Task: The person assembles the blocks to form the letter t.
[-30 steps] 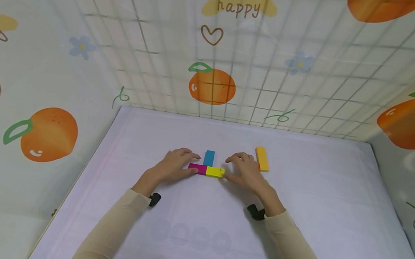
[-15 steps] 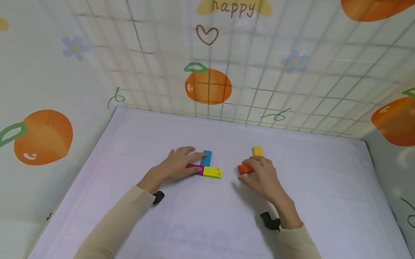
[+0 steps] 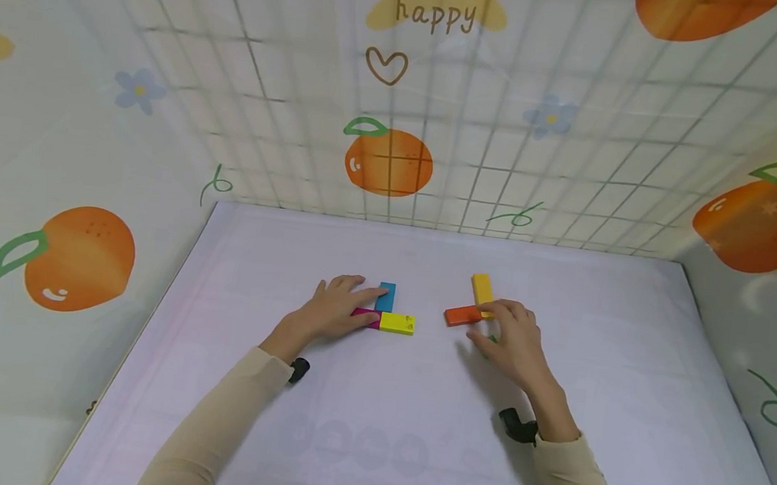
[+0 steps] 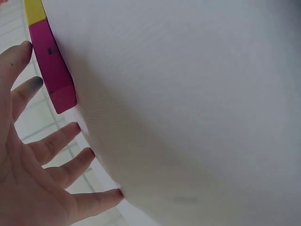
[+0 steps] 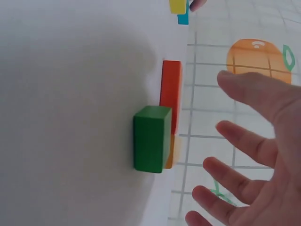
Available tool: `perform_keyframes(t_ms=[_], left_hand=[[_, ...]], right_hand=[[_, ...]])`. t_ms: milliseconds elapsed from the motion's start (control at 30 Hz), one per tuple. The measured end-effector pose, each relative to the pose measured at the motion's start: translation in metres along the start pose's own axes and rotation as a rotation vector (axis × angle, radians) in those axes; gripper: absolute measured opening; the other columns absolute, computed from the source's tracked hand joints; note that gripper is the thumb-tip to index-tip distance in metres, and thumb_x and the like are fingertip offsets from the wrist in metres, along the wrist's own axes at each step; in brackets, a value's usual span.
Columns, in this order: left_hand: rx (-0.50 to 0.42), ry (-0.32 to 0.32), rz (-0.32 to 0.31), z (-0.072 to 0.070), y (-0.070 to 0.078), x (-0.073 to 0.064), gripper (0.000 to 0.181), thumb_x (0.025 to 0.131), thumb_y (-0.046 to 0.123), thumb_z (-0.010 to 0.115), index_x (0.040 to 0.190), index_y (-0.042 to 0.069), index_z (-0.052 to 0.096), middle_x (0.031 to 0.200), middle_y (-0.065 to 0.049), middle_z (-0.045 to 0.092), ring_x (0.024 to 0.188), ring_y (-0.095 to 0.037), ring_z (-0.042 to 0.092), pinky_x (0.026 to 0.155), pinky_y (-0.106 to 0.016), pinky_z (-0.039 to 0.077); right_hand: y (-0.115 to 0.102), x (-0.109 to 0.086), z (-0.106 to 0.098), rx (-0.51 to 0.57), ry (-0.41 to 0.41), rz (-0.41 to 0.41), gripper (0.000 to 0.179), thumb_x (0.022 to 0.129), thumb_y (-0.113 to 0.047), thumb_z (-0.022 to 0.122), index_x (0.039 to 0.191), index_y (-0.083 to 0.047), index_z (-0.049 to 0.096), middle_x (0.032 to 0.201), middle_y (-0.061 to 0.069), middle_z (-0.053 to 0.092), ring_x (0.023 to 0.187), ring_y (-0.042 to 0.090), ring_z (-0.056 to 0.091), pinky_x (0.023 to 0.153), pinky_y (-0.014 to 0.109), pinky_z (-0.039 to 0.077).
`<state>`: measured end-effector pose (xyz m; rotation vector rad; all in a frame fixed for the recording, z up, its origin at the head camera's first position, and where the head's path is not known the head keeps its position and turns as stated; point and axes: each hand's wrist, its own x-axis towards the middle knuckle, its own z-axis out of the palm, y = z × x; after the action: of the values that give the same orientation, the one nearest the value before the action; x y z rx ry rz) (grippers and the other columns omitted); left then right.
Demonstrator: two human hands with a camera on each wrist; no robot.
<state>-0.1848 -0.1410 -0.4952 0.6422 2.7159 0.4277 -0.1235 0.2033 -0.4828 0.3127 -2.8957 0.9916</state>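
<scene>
You seem to be at an arranging step: your left hand (image 3: 336, 309), fingers loosely extended, steadies the magenta block (image 4: 51, 61) and blue block (image 3: 384, 301); your right hand (image 3: 516, 346), spread and empty, is beside the orange block (image 3: 461, 316) and green block (image 5: 151, 139). Lifting either likely calls for a clean pinch.
</scene>
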Motion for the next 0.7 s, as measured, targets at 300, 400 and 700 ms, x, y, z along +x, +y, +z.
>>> perform_keyframes(t_ms=[300, 400, 700], left_hand=[[-0.010, 0.020, 0.014, 0.002, -0.001, -0.001, 0.057, 0.100, 0.051, 0.055, 0.154, 0.042, 0.038, 0.159, -0.010, 0.032, 0.144, -0.036, 0.023, 0.111, -0.072, 0.012], [-0.002, 0.019, 0.017, 0.002, -0.001, -0.001, 0.057, 0.100, 0.050, 0.054, 0.154, 0.042, 0.037, 0.159, -0.010, 0.032, 0.144, -0.037, 0.023, 0.111, -0.072, 0.012], [0.012, 0.018, 0.015, 0.004, -0.003, 0.001, 0.057, 0.101, 0.049, 0.055, 0.154, 0.042, 0.036, 0.159, -0.009, 0.030, 0.145, -0.036, 0.022, 0.111, -0.071, 0.012]], right_hand=[[0.010, 0.005, 0.002, -0.005, -0.040, 0.053, 0.051, 0.087, -0.024, 0.080, 0.128, -0.001, 0.061, 0.134, 0.028, 0.048, 0.121, 0.047, 0.041, 0.097, 0.064, 0.034], [0.014, 0.009, 0.002, -0.008, -0.055, 0.057, 0.051, 0.087, -0.024, 0.079, 0.129, 0.000, 0.061, 0.134, 0.028, 0.048, 0.123, 0.048, 0.040, 0.097, 0.065, 0.033], [0.030, 0.026, -0.002, 0.014, -0.147, 0.109, 0.053, 0.089, -0.025, 0.078, 0.133, -0.002, 0.059, 0.138, 0.028, 0.044, 0.126, 0.047, 0.037, 0.100, 0.066, 0.035]])
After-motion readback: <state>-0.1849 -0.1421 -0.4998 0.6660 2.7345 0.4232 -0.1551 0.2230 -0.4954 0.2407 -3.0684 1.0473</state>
